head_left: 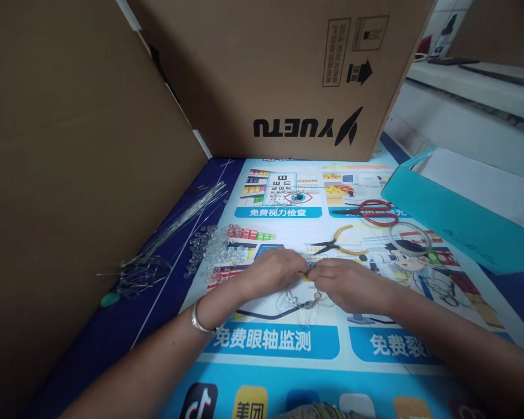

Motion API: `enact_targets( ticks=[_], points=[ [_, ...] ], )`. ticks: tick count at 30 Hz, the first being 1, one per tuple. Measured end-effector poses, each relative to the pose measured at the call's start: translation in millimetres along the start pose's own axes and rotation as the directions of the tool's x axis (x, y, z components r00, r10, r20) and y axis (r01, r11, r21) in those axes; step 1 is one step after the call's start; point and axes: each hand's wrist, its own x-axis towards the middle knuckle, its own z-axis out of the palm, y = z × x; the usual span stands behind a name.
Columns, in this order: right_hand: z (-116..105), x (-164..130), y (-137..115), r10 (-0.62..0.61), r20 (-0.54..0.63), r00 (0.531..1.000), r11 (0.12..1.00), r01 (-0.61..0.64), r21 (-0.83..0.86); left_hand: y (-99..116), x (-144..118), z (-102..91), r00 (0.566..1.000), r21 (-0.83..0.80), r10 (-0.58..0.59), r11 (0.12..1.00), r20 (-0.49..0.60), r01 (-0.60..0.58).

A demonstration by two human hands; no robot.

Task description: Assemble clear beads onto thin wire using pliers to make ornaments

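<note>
Left hand [276, 269] and right hand [349, 283]: fingers pinched closed, nearly meeting, at far edge of beaded wirework [308, 304], over printed bench cover [253, 374]; exact strand hidden. Probable step: joining wire. Next requirement: steady pinch; needle-nose pliers [332, 244] just beyond.

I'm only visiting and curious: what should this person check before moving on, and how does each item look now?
1. Both hands at the beaded wire piece: ok; left hand and right hand meet at its far edge.
2. Firm grip: cannot tell; the fingers hide the pinched spot.
3. Loose beads contained: not ok; they lie spread out, partly on the printed sheet.
4. Pliers nearby: ok; they lie just beyond the hands, unheld.
5. Scissors set aside: ok; they lie beyond the pliers.
</note>
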Motion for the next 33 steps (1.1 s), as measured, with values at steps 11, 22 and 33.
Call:
enact_targets(
  ticks=[11, 22, 33],
  points=[
    [-3, -1, -5, -0.001, -0.005, 1.000, 1.000, 0.001, -0.030, -8, -1, 1.4, 0.998, -0.184, -0.025, 0.982, 0.061, 0.036],
    [-18, -21, 28, 0.167, -0.226, 0.960, 0.979, -0.188, -0.077, -5, -2, -4.8, 0.997, -0.228, -0.020, 0.973, 0.069, 0.035],
    [-22, -56, 71, 0.404, -0.103, 0.909, 0.873, -0.417, -0.253, -5, -4, -8.8, 0.990, -0.134, -0.126, 0.982, 0.064, 0.134]
  ],
)
